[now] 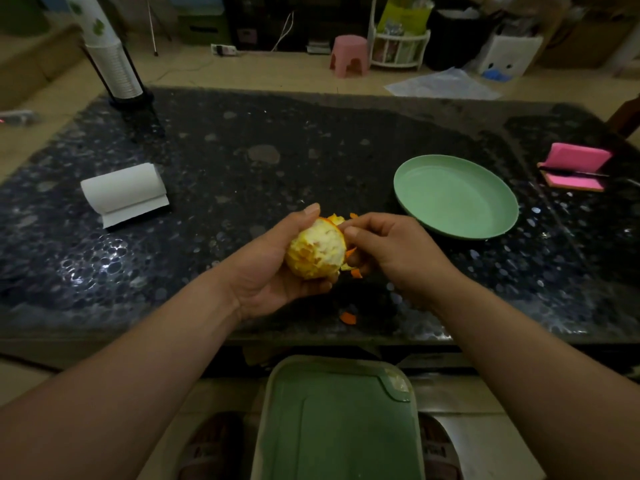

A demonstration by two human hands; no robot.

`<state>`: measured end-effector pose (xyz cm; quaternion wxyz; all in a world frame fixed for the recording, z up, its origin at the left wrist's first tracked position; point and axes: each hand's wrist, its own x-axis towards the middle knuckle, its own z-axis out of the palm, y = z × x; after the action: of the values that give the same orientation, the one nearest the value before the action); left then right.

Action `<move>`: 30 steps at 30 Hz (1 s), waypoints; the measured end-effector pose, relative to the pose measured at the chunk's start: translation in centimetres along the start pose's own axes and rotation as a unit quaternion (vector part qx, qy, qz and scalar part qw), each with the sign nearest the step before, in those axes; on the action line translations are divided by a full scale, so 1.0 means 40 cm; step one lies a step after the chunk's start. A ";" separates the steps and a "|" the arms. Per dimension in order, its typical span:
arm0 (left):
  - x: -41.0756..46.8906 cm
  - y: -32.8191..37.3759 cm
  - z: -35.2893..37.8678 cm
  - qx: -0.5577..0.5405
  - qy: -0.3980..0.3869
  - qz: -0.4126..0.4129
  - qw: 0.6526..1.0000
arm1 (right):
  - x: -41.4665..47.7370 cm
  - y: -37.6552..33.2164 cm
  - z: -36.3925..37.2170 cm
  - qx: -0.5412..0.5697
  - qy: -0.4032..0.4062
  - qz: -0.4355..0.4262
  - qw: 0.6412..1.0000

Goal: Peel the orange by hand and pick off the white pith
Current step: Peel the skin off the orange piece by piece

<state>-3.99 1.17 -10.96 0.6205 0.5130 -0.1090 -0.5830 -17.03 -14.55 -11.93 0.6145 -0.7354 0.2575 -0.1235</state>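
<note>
orange (317, 249): mostly peeled, pith-covered, held above table's near edge | left hand (277, 268): cupped shut around it | right hand (388, 247): just beside on right, fingertips pinching peel (351, 252) at orange's right side | plate (456, 197): toward right edge, bare

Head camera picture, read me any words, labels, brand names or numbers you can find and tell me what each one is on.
No text can be read in this picture.
White box with a blue mark on the floor: shows a picture, no letters.
Yellow-green bag on the rack: print too blurred to read.
Cup stack: green leaf pattern only.
Orange, green plate, paper roll: no markings.
</note>
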 end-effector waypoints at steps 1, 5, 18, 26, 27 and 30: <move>0.003 0.000 -0.001 -0.007 0.006 -0.005 1.000 | 0.001 0.009 0.002 -0.036 0.008 -0.004 0.999; 0.007 0.003 -0.005 -0.010 0.004 -0.031 0.999 | 0.004 0.017 0.003 -0.138 0.033 -0.044 0.989; 0.003 0.012 0.004 0.124 0.052 0.034 0.990 | -0.025 -0.013 -0.023 -0.201 -0.023 -0.108 0.973; 0.000 0.011 -0.004 0.236 0.045 0.036 0.970 | -0.042 -0.043 -0.021 -0.451 -0.061 -0.210 0.865; 0.000 0.011 -0.003 0.252 0.044 0.037 0.966 | -0.042 -0.044 -0.016 -0.462 -0.060 -0.214 0.859; 0.001 0.008 -0.001 0.289 0.037 0.052 0.955 | -0.041 -0.037 0.000 -0.461 -0.043 -0.224 0.858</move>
<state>-3.76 1.09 -10.77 0.4791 0.6850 -0.2764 -0.4742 -18.08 -13.52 -10.29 0.1717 -0.9769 0.0861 -0.0932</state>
